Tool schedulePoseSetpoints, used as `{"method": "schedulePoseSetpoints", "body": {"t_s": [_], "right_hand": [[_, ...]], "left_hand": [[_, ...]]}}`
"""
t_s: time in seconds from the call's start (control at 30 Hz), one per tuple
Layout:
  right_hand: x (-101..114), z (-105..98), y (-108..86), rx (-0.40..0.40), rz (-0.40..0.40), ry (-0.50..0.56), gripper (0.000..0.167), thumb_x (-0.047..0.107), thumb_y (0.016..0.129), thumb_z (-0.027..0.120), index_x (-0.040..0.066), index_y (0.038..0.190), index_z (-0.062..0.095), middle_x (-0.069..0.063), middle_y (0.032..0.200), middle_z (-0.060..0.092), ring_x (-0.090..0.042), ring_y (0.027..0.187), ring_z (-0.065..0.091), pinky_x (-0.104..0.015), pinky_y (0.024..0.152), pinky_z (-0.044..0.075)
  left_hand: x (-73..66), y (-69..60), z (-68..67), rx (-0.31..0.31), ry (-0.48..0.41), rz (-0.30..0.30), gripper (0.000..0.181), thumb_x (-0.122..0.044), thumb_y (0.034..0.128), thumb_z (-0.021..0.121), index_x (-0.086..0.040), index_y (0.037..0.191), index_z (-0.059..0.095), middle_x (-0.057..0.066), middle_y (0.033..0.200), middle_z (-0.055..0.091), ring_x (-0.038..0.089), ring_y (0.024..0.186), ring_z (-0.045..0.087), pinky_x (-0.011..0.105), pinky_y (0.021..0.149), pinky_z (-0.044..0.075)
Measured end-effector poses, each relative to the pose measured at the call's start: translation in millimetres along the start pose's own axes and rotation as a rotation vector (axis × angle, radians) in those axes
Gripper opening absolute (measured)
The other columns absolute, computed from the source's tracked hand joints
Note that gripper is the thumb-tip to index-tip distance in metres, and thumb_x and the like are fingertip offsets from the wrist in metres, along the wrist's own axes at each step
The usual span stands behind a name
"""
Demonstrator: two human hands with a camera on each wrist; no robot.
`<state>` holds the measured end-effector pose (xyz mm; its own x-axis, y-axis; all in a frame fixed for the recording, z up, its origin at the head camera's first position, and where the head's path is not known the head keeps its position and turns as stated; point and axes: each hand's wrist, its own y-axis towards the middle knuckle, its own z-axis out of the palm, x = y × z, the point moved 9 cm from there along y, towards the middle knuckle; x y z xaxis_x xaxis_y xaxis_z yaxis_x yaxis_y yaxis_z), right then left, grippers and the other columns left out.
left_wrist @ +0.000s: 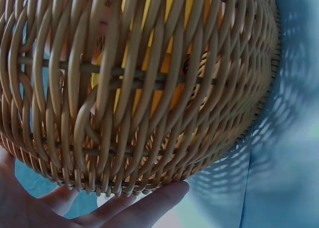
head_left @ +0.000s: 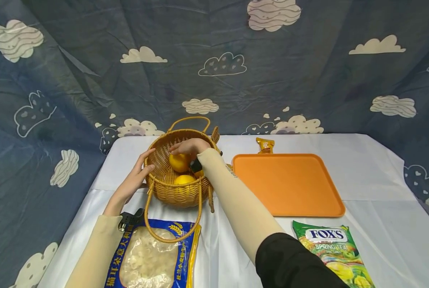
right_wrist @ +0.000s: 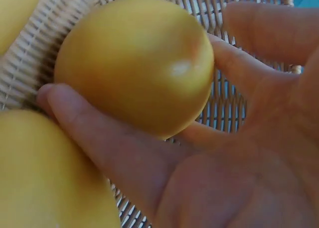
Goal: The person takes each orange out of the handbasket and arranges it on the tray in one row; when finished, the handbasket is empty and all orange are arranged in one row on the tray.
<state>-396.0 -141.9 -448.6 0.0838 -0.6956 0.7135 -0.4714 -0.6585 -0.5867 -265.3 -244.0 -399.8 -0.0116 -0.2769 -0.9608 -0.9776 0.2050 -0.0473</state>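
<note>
Wicker basket [head_left: 180, 195], mouth upward

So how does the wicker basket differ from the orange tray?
The wicker basket is rounded and deep, while the orange tray is shallow and roughly rectangular. The basket is woven and tan-brown, with loop handles; the tray is smooth, plain orange, with no handles showing. The basket holds yellow fruit and has the left hand at its rim; the tray shows no fruit. Both rest on the white cloth.
</note>
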Motion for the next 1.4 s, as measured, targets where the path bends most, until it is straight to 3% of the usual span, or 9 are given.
{"method": "schedulePoseSetpoints", "body": {"t_s": [0.07, 0.2, 0.37, 0.5, 0.7, 0.87, 1.13, 1.4], "right_hand": [[-8.6, -4.6, 12.8, 0.009, -0.018, 0.034, 0.045, 0.039, 0.099, 0.047, 0.031, 0.144, 0.043, 0.005, 0.154, 0.025, -0.022, 0.139, 0.024, -0.045, 0.097, 0.041], [19.6, 5.5, -43.4, -0.030, -0.024, 0.192, 0.039, 0.021, 0.103, 0.042, 0.016, 0.141, 0.043, -0.008, 0.146, 0.034, -0.028, 0.126, 0.038, -0.045, 0.087, 0.046], [44.2, 5.7, -87.2, -0.039, -0.131, 0.225, 0.037, 0.015, 0.103, 0.041, 0.006, 0.139, 0.038, -0.015, 0.136, 0.037, -0.030, 0.108, 0.044, -0.044, 0.078, 0.047], [52.4, 2.4, -99.4, -0.014, -0.208, 0.226, 0.035, 0.012, 0.103, 0.039, 0.005, 0.137, 0.037, -0.014, 0.134, 0.036, -0.033, 0.105, 0.048, -0.051, 0.081, 0.050], [53.7, -10.8, -114.3, -0.040, -0.300, 0.193, 0.040, 0.012, 0.103, 0.040, 0.010, 0.143, 0.037, -0.009, 0.145, 0.028, -0.034, 0.110, 0.050, -0.057, 0.087, 0.047], [54.6, -19.7, -137.6, -0.031, -0.406, 0.236, 0.042, 0.012, 0.103, 0.040, 0.009, 0.145, 0.036, -0.009, 0.144, 0.030, -0.034, 0.110, 0.050, -0.057, 0.086, 0.047], [37.5, -36.1, -181.3, -0.050, -0.494, 0.305, 0.041, 0.014, 0.101, 0.045, 0.014, 0.141, 0.035, -0.010, 0.142, 0.029, -0.036, 0.111, 0.050, -0.052, 0.085, 0.050], [-9.1, -52.6, -217.4, -0.158, -0.508, 0.313, 0.053, 0.014, 0.098, 0.050, 0.019, 0.147, 0.031, -0.010, 0.143, 0.028, -0.037, 0.110, 0.051, -0.049, 0.087, 0.049]], "left_hand": [[-0.8, 0.5, 0.7, 0.001, 0.000, 0.001, 0.057, -0.025, 0.1036, 0.039, -0.024, 0.154, 0.011, 0.013, 0.157, -0.002, 0.052, 0.129, 0.029, 0.066, 0.084, 0.042], [-1.6, 1.4, 2.0, 0.004, -0.004, -0.001, 0.057, -0.025, 0.1035, 0.039, -0.024, 0.154, 0.011, 0.014, 0.157, -0.003, 0.052, 0.128, 0.029, 0.066, 0.085, 0.041], [-2.4, 2.6, 1.6, 0.000, 0.003, 0.000, 0.057, -0.023, 0.1031, 0.038, -0.023, 0.154, 0.012, 0.014, 0.157, -0.003, 0.052, 0.129, 0.027, 0.068, 0.085, 0.040], [-2.0, 3.4, 0.6, -0.006, 0.020, 0.003, 0.057, -0.024, 0.1029, 0.038, -0.023, 0.153, 0.012, 0.014, 0.157, -0.004, 0.051, 0.131, 0.024, 0.070, 0.085, 0.038], [0.4, 3.8, 0.2, -0.007, 0.026, 0.001, 0.056, -0.026, 0.1031, 0.038, -0.023, 0.153, 0.012, 0.015, 0.157, -0.004, 0.052, 0.130, 0.026, 0.070, 0.085, 0.038], [0.6, 2.4, 0.0, -0.015, 0.027, 0.001, 0.058, -0.028, 0.1027, 0.039, -0.024, 0.153, 0.011, 0.014, 0.157, -0.004, 0.052, 0.131, 0.024, 0.071, 0.084, 0.037], [1.2, 3.5, 0.7, -0.013, 0.021, 0.010, 0.057, -0.027, 0.1026, 0.039, -0.024, 0.153, 0.012, 0.016, 0.156, -0.003, 0.052, 0.130, 0.026, 0.070, 0.084, 0.038], [3.4, 1.3, -0.5, -0.012, 0.044, 0.009, 0.056, -0.026, 0.1031, 0.037, -0.025, 0.153, 0.012, 0.014, 0.157, -0.003, 0.052, 0.130, 0.025, 0.071, 0.085, 0.037]]}}
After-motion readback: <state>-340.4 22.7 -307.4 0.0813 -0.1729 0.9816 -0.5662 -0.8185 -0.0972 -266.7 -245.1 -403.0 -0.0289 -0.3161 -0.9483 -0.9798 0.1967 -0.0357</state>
